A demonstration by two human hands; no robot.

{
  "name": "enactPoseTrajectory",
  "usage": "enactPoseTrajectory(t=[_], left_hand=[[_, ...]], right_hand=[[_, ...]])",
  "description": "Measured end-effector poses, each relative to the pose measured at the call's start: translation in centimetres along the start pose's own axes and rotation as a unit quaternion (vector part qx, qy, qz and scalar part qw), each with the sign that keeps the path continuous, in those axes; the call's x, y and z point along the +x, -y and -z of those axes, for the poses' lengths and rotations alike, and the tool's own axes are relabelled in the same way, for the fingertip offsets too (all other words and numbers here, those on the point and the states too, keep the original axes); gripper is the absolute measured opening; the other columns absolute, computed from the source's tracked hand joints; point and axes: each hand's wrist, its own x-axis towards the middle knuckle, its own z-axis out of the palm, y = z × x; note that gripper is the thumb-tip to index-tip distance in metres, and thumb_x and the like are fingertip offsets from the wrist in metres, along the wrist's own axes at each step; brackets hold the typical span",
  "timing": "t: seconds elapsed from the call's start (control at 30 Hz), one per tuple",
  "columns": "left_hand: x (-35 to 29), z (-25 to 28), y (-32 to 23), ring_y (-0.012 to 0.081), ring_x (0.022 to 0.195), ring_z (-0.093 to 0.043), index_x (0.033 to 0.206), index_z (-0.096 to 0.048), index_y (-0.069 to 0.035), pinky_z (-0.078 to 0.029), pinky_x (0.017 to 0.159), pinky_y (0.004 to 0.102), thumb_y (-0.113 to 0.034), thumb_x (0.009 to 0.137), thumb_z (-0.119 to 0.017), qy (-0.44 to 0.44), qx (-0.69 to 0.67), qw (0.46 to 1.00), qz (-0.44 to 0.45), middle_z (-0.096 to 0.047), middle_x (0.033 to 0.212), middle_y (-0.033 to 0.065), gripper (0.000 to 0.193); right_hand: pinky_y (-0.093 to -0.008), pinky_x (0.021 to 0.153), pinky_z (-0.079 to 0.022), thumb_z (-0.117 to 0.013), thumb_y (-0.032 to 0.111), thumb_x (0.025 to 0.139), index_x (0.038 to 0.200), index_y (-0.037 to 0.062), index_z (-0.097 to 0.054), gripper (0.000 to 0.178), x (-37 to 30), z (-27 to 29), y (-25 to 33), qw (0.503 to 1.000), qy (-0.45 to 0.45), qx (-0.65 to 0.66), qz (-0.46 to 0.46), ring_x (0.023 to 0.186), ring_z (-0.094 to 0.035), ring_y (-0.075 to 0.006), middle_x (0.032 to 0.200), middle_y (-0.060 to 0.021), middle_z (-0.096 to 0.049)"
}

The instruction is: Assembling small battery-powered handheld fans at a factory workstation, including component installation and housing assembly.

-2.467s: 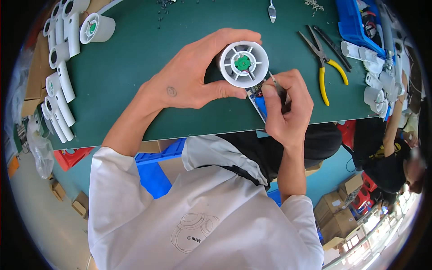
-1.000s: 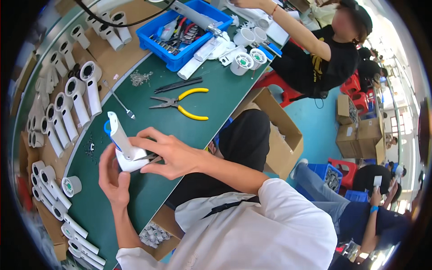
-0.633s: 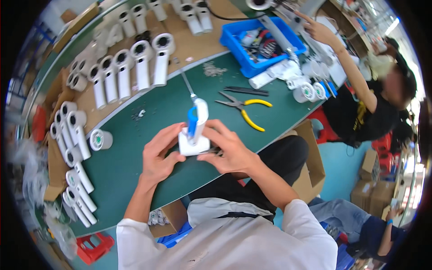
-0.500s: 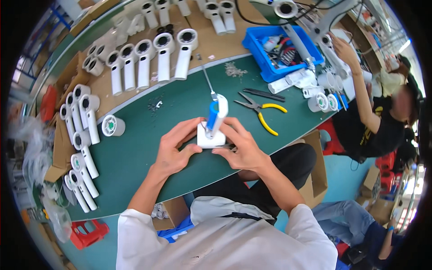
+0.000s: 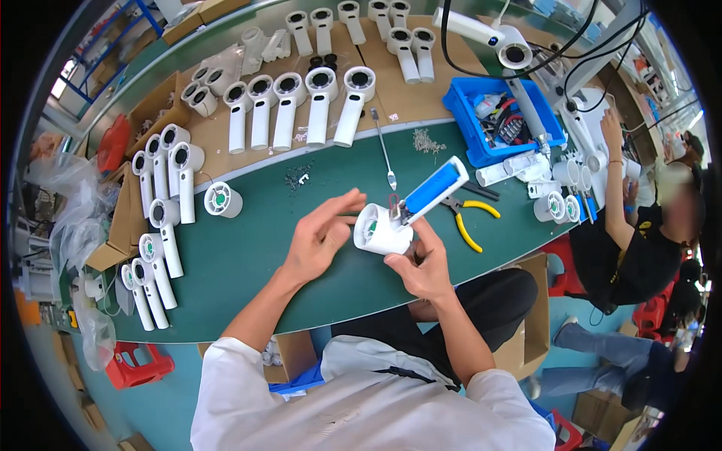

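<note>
A white handheld fan body [image 5: 382, 234] is in my right hand [image 5: 423, 264], gripped at its round head by thumb and fingers. Its handle tilts up to the right, with a blue battery [image 5: 432, 189] lying bare in it. Thin red wire [image 5: 393, 201] shows where handle and head meet, and a bit of green shows inside the head. My left hand [image 5: 317, 237] is just left of the fan, fingers apart, holding nothing. Beyond the fan lies a screwdriver [image 5: 386, 154]. Yellow-handled pliers [image 5: 470, 225] rest to the right, partly hidden behind the handle.
Fans [image 5: 320, 105] stand in rows at the back, with more fans [image 5: 169, 240] at the left. A loose fan head [image 5: 223, 200] sits on the green table [image 5: 256, 282]. Small screws [image 5: 427, 143] lie near a blue bin [image 5: 460, 120] of tools. A co-worker's arm [image 5: 617, 180] reaches in at the right.
The fan has been turned, so its round head now faces left and its handle leans right. My left hand has come off it; my right hand keeps hold. The whole view has shifted.
</note>
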Motion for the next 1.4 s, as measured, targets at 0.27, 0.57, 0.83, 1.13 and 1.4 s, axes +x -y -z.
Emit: enactPoseTrajectory(t=[0.27,0.57,0.83,1.13,1.4], left_hand=[[18.3,1.0,-1.1,0.0101,0.05,-0.055,0.116,-0.054,0.002,-0.042,0.045,0.025,-0.027,0.096,-0.054,-0.018,0.122,0.99,0.064,-0.064,0.071,0.0068,0.035],[10.7,-2.5,-0.6,0.0137,0.08,-0.061,0.122,-0.056,0.003,-0.05,0.071,0.027,-0.04,0.103,-0.041,-0.084,-0.074,0.993,0.044,-0.064,0.095,0.0084,0.049],[-0.1,-3.7,0.2,0.0228,0.128,-0.045,0.142,-0.032,0.005,-0.034,0.107,0.0348,-0.055,0.092,-0.056,-0.001,-0.11,0.993,0.052,-0.048,0.135,0.016,0.082],[0.0,-1.5,1.3,0.0224,0.119,-0.052,0.142,-0.032,0.003,-0.041,0.101,0.035,-0.045,0.088,-0.066,-0.034,-0.194,0.98,0.037,-0.052,0.126,0.0154,0.08],[-0.1,-0.2,0.5,0.0226,0.117,-0.055,0.138,-0.037,0.005,-0.043,0.101,0.0353,-0.029,0.081,-0.069,0.02,-0.124,0.992,0.013,-0.053,0.13,0.0185,0.074]], right_hand=[[-0.023,0.077,-0.048,-0.062,-0.001,0.085,0.14,-0.0066,-0.035,0.062,0.7,0.2,-1.2,0.995,-0.07,0.054,0.048,0.101,-0.061,-0.0146,0.12,-0.0118,-0.057],[-0.0144,0.047,-0.033,-0.065,-0.001,0.083,0.138,-0.0067,-0.037,0.062,1.1,0.2,-0.9,0.989,-0.094,-0.016,0.113,0.062,-0.051,-0.0006,0.113,-0.0102,-0.059],[-0.0159,0.043,-0.029,-0.076,0.001,0.072,0.129,-0.0072,-0.05,0.063,1.3,0.0,0.0,0.978,-0.075,-0.116,0.155,0.058,-0.049,-0.0003,0.115,-0.0115,-0.058],[-0.0152,0.04,-0.03,-0.049,0.019,0.096,0.136,-0.0065,-0.045,0.047,0.8,0.8,-0.8,0.976,-0.128,0.163,-0.072,0.045,-0.043,-0.0008,0.105,-0.0194,-0.068],[-0.0168,0.04,-0.036,-0.037,0.049,0.101,0.127,-0.0065,-0.045,0.062,0.0,1.1,-0.8,0.885,0.113,0.37,-0.259,0.042,-0.046,-0.0068,0.091,-0.0224,-0.067]])
